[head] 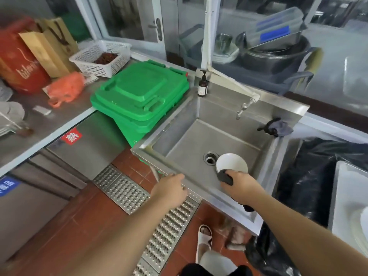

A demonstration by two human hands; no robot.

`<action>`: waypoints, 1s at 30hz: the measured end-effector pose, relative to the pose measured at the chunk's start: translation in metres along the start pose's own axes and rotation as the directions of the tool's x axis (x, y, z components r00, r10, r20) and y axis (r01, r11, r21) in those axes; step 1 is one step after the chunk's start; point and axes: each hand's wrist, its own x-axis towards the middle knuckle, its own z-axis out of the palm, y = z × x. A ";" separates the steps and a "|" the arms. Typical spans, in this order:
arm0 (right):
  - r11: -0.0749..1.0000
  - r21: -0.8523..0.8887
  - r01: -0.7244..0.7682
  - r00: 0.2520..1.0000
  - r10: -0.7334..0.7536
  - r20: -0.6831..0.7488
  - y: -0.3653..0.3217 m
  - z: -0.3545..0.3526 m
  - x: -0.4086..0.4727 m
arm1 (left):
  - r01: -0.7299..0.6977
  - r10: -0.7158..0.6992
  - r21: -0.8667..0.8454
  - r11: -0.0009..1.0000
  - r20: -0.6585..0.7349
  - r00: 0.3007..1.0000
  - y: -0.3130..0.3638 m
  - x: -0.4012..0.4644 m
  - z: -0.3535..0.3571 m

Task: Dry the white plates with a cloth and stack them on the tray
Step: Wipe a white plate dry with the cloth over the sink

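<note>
A small white plate [231, 162] is held tilted over the steel sink [179, 136], just right of the drain [209, 158]. My right hand [242, 183] grips its near edge through a dark cloth [226, 177], whose tail hangs below my wrist. My left hand [171, 189] hovers over the sink's front left rim, fingers loosely curled, holding nothing. At the far right edge a white tray [347, 196] shows, with the rim of white plates [363, 228] on it, mostly cut off.
A green bin lid [139, 90] lies left of the sink. A tap [242, 108] and a soap bottle [203, 84] stand at the sink's back; a dark rag [276, 127] lies on its right rim. A black bin bag [310, 176] sits at right. Metal floor grating [151, 212] runs below.
</note>
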 end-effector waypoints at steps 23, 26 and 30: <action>0.853 0.256 -0.455 0.889 0.451 0.078 0.093 -0.019 0.161 | -0.104 0.046 0.210 0.972 0.262 0.964 0.059 0.219 -0.032; 0.792 0.325 -0.517 0.849 0.521 0.084 0.101 -0.011 0.163 | -0.187 0.115 0.207 0.960 0.319 0.941 0.064 0.255 -0.020; 0.652 0.445 -0.614 0.757 0.646 0.097 0.103 0.004 0.168 | -0.268 0.163 0.213 0.939 0.409 0.898 0.066 0.297 0.001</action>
